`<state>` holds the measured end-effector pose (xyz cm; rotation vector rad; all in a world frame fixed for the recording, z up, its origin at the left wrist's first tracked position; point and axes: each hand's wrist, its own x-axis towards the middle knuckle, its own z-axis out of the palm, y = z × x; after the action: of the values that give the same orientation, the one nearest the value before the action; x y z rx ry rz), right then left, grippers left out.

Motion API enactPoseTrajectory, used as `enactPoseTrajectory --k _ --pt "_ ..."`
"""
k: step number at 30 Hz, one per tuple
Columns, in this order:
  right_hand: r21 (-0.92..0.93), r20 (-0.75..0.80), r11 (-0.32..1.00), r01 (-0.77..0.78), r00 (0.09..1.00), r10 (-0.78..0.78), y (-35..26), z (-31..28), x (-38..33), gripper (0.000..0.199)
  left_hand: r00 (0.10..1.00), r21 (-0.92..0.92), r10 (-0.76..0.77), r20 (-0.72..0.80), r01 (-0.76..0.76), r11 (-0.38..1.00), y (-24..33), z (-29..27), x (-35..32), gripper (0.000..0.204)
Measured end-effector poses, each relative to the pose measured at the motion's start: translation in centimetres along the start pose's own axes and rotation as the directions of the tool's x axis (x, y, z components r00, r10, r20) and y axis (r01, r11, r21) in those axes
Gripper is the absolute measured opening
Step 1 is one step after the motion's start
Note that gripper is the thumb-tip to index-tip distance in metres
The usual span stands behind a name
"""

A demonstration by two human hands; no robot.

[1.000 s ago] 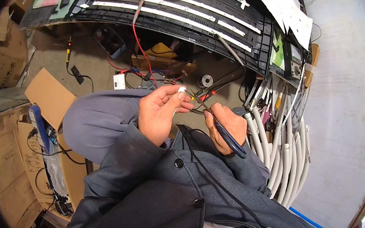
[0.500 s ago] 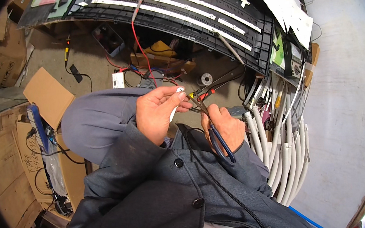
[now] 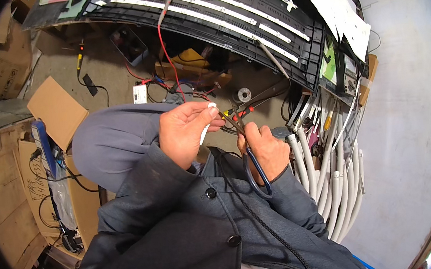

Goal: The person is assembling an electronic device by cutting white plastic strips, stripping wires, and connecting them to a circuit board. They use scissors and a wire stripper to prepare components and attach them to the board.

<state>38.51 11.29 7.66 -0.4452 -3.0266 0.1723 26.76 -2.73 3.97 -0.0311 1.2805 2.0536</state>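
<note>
My left hand (image 3: 187, 132) pinches a narrow white strip (image 3: 205, 133) between thumb and fingers; its upper end pokes out by the thumb tip and its lower end hangs under the palm. Just to the right, my right hand (image 3: 266, 152) grips a pair of scissors (image 3: 257, 175) with dark blue handles. The scissor blades stand apart and point up and left, near the fingertips of my left hand. Whether a blade touches the strip, I cannot tell. Part of the handles is hidden behind my right fingers.
Ahead lies a black panel (image 3: 204, 42) with white light strips. A red test lead (image 3: 162, 44) hangs off it. On the floor are a solder spool (image 3: 243, 95), a small white box (image 3: 139, 94) and a soldering iron (image 3: 79, 57). Pale tubes (image 3: 336, 195) stand at right, cardboard (image 3: 58, 112) at left.
The scissors have turned slightly in my right hand, and their handles and blades sit further apart. My left hand keeps the white strip in nearly the same place.
</note>
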Motion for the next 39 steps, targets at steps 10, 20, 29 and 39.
enactPoseTrajectory --k 10,20,29,39 --pt "0.028 -0.012 0.999 -0.021 1.000 0.022 -0.2 0.7 -0.3 0.020 0.999 0.022 -0.013 -0.041 0.014 1.000 0.0 0.1 -0.1 0.024" --pt "0.085 0.067 0.996 0.037 0.997 -0.043 0.7 0.1 -0.2 0.020 1.000 -0.033 0.005 0.020 -0.004 0.999 -0.8 -0.5 0.1 0.021" --pt "0.108 0.087 0.992 0.069 0.993 -0.079 2.1 -0.1 -0.6 0.020 0.997 0.012 -0.010 0.071 0.010 1.000 -1.3 -0.4 0.1 0.019" --pt "0.009 0.033 1.000 -0.012 0.999 0.012 0.9 1.4 -1.2 0.023 1.000 0.023 -0.021 0.006 0.021 1.000 -1.1 0.2 0.4 0.021"
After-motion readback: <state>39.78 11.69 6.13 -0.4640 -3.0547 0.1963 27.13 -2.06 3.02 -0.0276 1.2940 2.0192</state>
